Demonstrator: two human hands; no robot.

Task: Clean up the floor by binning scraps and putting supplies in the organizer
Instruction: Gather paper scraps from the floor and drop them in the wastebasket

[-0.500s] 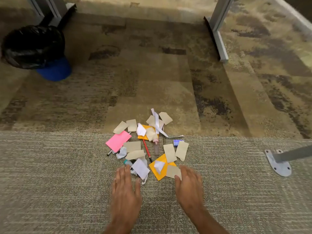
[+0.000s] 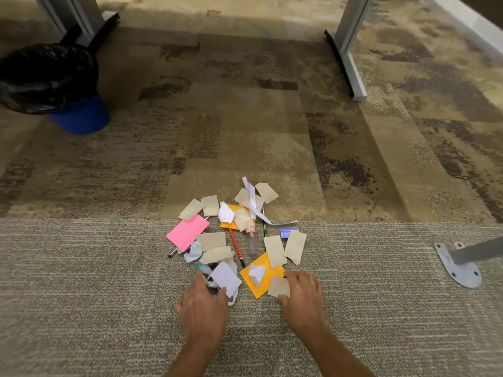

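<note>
A pile of scraps and supplies lies on the carpet: beige paper pieces (image 2: 275,251), a pink note (image 2: 187,231), orange sheets (image 2: 258,288), white strips (image 2: 253,200), a red pencil (image 2: 236,247), a small clear bottle (image 2: 251,240), a blue box (image 2: 289,232) and a black pen (image 2: 174,253). My left hand (image 2: 202,303) is at the pile's near edge, fingers spread, thumb on a white scrap (image 2: 226,278). My right hand (image 2: 302,295) rests its fingertips against a beige scrap (image 2: 279,287) lying on the orange sheet. The blue bin (image 2: 81,118) with a black bag stands far left. No organizer is in view.
Grey desk legs stand at the back left (image 2: 81,17) and back right (image 2: 351,63). A metal foot plate (image 2: 460,268) with a bar is bolted to the carpet at the right. Patterned brown carpet lies between the pile and the bin.
Both hands have slid forward onto the pile's near edge. The left now touches the white scrap, the right the beige scrap on the orange sheet.
</note>
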